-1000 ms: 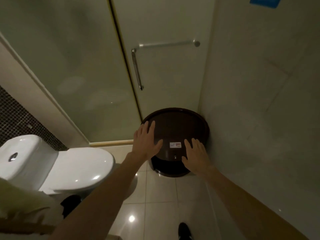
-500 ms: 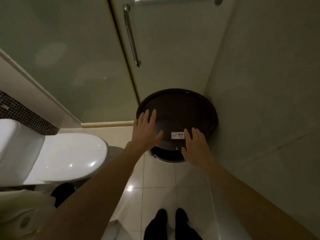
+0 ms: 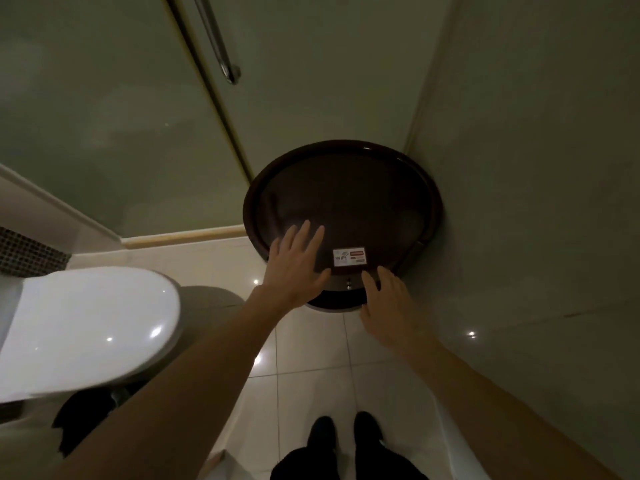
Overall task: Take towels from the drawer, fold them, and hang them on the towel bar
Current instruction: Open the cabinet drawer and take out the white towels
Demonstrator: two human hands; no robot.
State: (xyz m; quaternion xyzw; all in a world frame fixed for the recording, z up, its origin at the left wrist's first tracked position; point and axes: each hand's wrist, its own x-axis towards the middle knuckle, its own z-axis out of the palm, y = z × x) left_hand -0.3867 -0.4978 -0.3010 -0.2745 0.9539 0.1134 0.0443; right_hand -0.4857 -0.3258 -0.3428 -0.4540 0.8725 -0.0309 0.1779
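Our left hand [image 3: 294,268] spread flat, fingers apart, on the near edge of the dark brown round wooden table [image 3: 346,206] in the floor's far right corner, our right hand [image 3: 388,306] open, fingers loosely apart, at its front drawer [image 3: 346,284], no towels visible to us, white sticker [image 3: 349,257] between our hands.

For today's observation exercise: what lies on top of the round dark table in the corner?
On the round dark table: a WIFI sticker and the left hand. The right hand reaches its front edge. Anything under the hands is hidden.

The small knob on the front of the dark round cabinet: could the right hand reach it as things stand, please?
Probably yes: the right hand hovers open beside the small knob on the dark round cabinet, and nothing lies between them.
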